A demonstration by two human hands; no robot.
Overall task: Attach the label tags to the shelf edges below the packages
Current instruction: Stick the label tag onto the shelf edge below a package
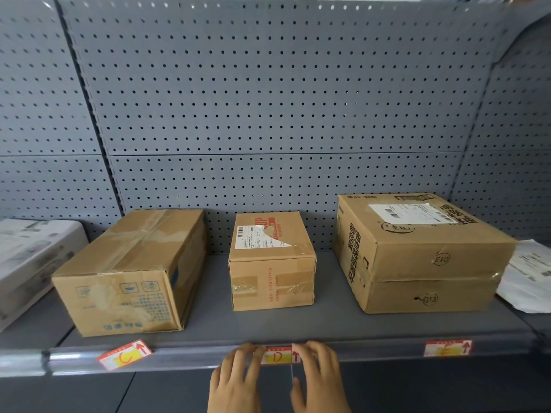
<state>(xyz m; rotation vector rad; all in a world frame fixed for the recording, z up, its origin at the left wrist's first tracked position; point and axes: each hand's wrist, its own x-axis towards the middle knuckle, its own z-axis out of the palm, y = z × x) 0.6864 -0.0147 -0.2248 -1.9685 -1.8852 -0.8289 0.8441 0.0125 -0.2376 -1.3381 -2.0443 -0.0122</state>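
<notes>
Three cardboard packages stand on the grey shelf: a long box at the left, a small box in the middle, a large box at the right. On the shelf edge a red-and-yellow label tag marked C sits tilted under the long box. A tag marked D lies under the small box, with my left hand and my right hand pressing fingertips on its two ends. A third tag sits level under the large box.
A grey pegboard wall backs the shelf. A white box lies on the neighbouring shelf at the left. A white plastic mailer bag lies at the right end, beside the large box.
</notes>
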